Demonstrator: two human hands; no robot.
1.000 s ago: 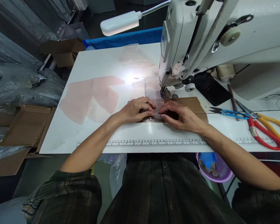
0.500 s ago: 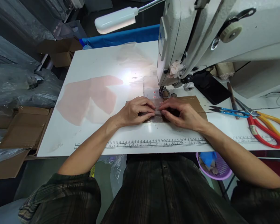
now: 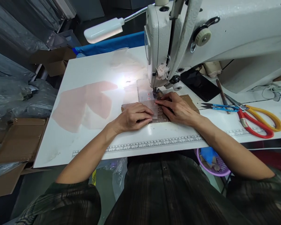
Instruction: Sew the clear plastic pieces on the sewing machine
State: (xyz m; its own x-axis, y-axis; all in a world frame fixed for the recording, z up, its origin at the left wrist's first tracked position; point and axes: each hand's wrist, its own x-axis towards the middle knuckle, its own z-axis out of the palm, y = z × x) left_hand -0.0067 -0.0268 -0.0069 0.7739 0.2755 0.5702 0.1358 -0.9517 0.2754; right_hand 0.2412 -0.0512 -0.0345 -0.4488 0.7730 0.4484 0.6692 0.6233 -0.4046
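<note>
Right under the presser foot (image 3: pixel 155 92) of the sewing machine (image 3: pixel 152 47), which stands just beyond the fingertips, the person's two hands work close together. The left hand (image 3: pixel 137 118) lies palm down, fingers bent, its tips at a sheer pale fabric (image 3: pixel 150 106); whether it pinches the cloth or only presses it, I can't tell. The right hand (image 3: pixel 175 107) arches with its index finger reaching to the cloth's right edge, and I can't make out whether it grips either. So the fabric lies between the hands, over a brown sheet (image 3: pixel 188 101) that shows past the right hand too. Left of the left hand lie flat pink pieces (image 3: pixel 83 101). Beyond the right hand rest a black phone (image 3: pixel 200 84), blue snips (image 3: pixel 222 107) and red-and-yellow-handled scissors (image 3: pixel 257 122).
</note>
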